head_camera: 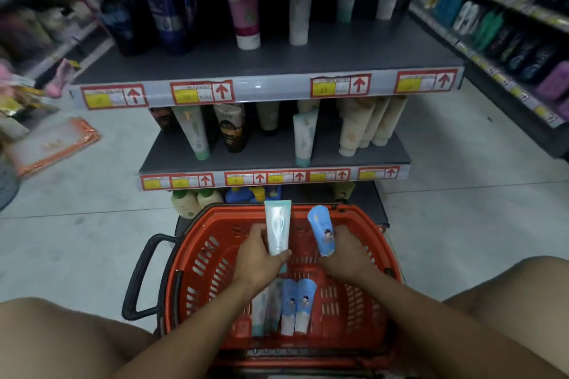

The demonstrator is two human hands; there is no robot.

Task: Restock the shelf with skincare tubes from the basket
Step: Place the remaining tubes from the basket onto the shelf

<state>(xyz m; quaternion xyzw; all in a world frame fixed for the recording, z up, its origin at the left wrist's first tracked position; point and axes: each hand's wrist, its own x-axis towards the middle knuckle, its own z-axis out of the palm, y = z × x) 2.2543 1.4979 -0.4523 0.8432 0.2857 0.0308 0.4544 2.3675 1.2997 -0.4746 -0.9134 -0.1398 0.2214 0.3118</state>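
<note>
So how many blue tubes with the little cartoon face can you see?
3. One blue tube is held up by the right hand over the red basket; two more lie side by side inside it. Others may hide under the arms.

A shop aisle, by every sign: dark shelving (pixel 268 66) stocked with upright cosmetic tubes (pixel 243 0), yellow price labels (pixel 203 93) in red frames along the shelf edges, more stocked shelves (pixel 492 9) at far right, a red shopping basket (pixel 215 255) near.
</note>
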